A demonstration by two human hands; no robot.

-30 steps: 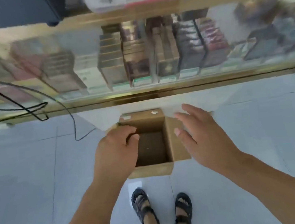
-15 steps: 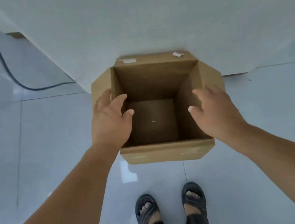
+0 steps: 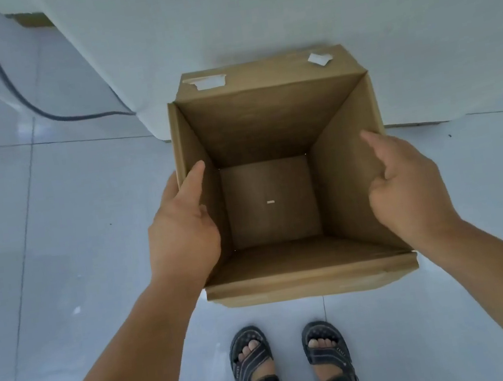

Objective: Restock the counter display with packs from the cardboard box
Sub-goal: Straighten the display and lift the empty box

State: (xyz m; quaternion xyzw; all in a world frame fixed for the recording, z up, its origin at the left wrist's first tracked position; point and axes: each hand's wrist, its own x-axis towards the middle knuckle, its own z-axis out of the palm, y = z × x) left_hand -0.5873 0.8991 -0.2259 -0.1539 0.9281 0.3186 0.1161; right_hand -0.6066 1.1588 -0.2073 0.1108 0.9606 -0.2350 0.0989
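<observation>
Looking straight down into the cardboard box [image 3: 269,120] on the floor [image 3: 53,218] now, with the stocked display of a second ago gone from view. Closed in on it since then with both hands. Left hand [image 3: 181,229] clamped on the left wall, thumb inside and flat against the cardboard, fingers behind the wall and hidden. Right hand [image 3: 411,187] likewise on the right wall, thumb pressed inside, fingers out of sight past the rim. Half a second back, not yet settled into this grip. Filling more of the view too, so probably being raised, though cannot tell whether clear of the floor. Nothing inside but bare cardboard bottom, no packs. Probably means restocking from this box finished, and time to carry it off or fetch a full one
</observation>
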